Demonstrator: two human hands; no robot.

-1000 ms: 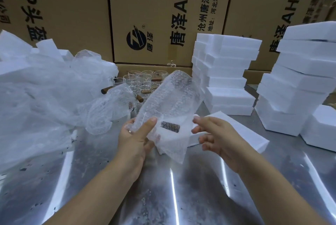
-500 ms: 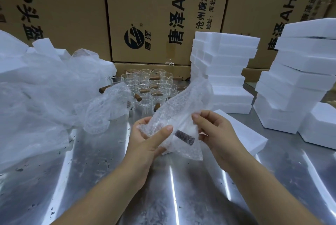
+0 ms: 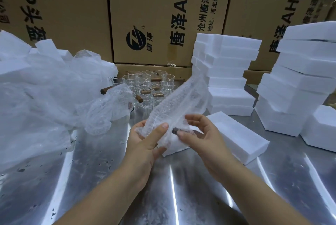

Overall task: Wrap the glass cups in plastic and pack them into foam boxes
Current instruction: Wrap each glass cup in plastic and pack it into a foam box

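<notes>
My left hand grips a glass cup inside a clear bubble-wrap bag, thumb across the front. The cup's dark wooden handle shows through the plastic. My right hand pinches the bag at the handle, fingers curled round the plastic. The loose end of the bag sticks up to the right. Several bare glass cups with wooden handles stand behind on the metal table. A foam box lies just right of my hands.
A heap of bubble-wrap bags fills the left side. Stacks of white foam boxes stand at centre back and at the right. Large cardboard cartons wall off the back.
The bag with the cup has been turned and folded narrower, its loose end now pointing up right. My right hand closed in from beside the bag and now pinches it at the handle.
</notes>
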